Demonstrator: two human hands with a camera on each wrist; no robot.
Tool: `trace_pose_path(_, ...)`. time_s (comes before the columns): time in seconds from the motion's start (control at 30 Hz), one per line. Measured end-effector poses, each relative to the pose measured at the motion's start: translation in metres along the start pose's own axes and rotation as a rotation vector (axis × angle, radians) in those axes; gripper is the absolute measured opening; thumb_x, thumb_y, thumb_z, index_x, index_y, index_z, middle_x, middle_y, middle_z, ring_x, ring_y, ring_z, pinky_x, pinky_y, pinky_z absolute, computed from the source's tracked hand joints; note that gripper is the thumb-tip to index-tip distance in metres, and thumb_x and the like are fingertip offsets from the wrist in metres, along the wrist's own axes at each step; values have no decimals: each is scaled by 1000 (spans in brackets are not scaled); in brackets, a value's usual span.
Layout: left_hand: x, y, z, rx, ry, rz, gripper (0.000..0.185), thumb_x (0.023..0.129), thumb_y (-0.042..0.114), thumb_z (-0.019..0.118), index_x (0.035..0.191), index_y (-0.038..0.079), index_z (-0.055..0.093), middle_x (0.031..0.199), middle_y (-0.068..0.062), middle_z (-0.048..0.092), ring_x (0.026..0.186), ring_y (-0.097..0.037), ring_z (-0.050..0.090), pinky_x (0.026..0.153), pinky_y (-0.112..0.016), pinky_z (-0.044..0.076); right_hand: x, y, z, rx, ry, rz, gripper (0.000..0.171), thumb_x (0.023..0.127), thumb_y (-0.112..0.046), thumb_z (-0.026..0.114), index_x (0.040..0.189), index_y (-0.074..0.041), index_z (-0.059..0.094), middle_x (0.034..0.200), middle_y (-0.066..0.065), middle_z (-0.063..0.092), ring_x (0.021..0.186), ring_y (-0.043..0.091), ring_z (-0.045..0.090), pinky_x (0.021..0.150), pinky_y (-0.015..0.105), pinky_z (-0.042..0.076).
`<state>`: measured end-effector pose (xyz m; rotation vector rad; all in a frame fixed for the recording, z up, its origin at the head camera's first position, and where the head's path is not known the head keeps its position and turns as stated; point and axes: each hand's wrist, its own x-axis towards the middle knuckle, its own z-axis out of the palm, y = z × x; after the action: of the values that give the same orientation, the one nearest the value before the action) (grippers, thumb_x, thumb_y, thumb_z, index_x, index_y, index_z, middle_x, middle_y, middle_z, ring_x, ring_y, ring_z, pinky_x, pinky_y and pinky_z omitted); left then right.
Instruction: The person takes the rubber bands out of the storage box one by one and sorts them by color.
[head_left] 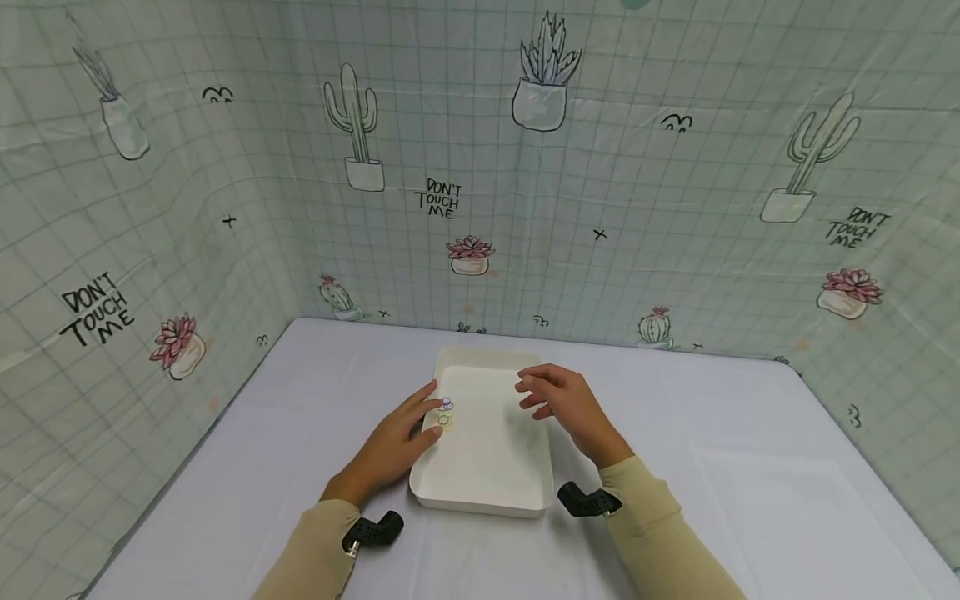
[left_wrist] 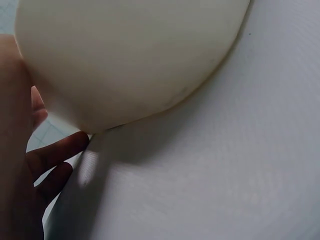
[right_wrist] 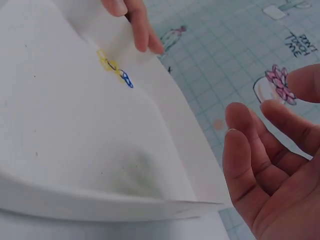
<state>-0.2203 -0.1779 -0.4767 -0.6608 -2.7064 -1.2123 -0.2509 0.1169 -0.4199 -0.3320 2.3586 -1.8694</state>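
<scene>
A white tray (head_left: 487,467) sits mid-counter (head_left: 750,500), long side running near to far. The left hand (head_left: 393,446) lies along the tray's left rim, fingers (head_left: 423,400) straight and loosely spread, the tips reaching over the rim to a short chain of small rings (head_left: 446,412) (yellow and blue in the right wrist view, pale and hard to make out from the head camera); whether the tips touch the rings cannot be told. The right hand (head_left: 562,404) hovers over the tray's far right part, fingers (right_wrist: 250,165) relaxed and open, holding nothing. The left wrist view shows little but the tray's outer wall (left_wrist: 130,60) and part of the hand (left_wrist: 30,175), cut off by the frame. A cactus-print sheet (head_left: 480,167) walls the scene.
</scene>
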Motion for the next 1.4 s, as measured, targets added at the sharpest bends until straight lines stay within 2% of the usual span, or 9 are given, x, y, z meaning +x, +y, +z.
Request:
trace_pose_path(0.27, 2, -2, -3, 25, -26, 12, 61, 98, 34, 62, 151, 9, 45, 164, -1, 28, 148, -28, 28, 114, -55, 29, 16, -2, 18, 8, -49, 59, 35, 100, -26, 61, 122, 1, 65, 113, 21, 68, 90, 26, 70, 72, 36, 58)
trace_pose_path(0.43, 3, -1, -5, 25, -72, -3, 72, 96, 41, 63, 155, 8, 38, 165, 0, 23, 149, -28, 25, 115, -56, 27, 26, -4, 31, -4, -94, 118, 37, 99, -24, 62, 123, 4, 64, 112, 22, 67, 83, 24, 71, 66, 35, 58)
trace_pose_path(0.57, 5, 0, -7, 31, -83, -17, 76, 95, 44, 63, 157, 9, 35, 166, 2, 20, 150, -29, 23, 115, -58, 26, 32, -5, 38, -22, -106, 134, 36, 98, -24, 63, 122, 3, 65, 110, 19, 69, 85, 23, 70, 69, 34, 58)
trace_pose_path(0.73, 5, -3, -11, 44, -88, -42, 80, 92, 46, 65, 158, 11, 34, 166, 4, 18, 150, -29, 22, 114, -60, 25, 41, -2, 47, -55, -136, 154, 32, 95, -21, 65, 120, 0, 68, 104, 9, 71, 87, 20, 69, 72, 34, 56)
trace_pose_path(0.93, 7, -2, -7, 32, -115, -53, 84, 91, 47, 67, 159, 12, 32, 166, 6, 17, 150, -27, 20, 115, -60, 24, 48, 0, 52, -118, -155, 182, 28, 93, -18, 68, 116, -2, 70, 101, 10, 72, 86, 19, 70, 73, 34, 56)
trace_pose_path(1.2, 7, 0, -4, 23, -117, -50, 83, 91, 48, 67, 157, 10, 34, 166, 2, 19, 150, -31, 21, 114, -62, 24, 59, 9, 66, -209, -130, 171, 23, 90, -14, 70, 110, -4, 73, 87, 5, 71, 75, 16, 65, 65, 28, 52)
trace_pose_path(1.4, 3, -1, -5, 5, -100, -46, 83, 90, 47, 68, 156, 8, 37, 166, 2, 21, 149, -32, 23, 113, -61, 25, 64, 11, 81, -311, -135, 122, 20, 88, -12, 70, 107, -5, 74, 87, 3, 69, 71, 14, 63, 63, 26, 50)
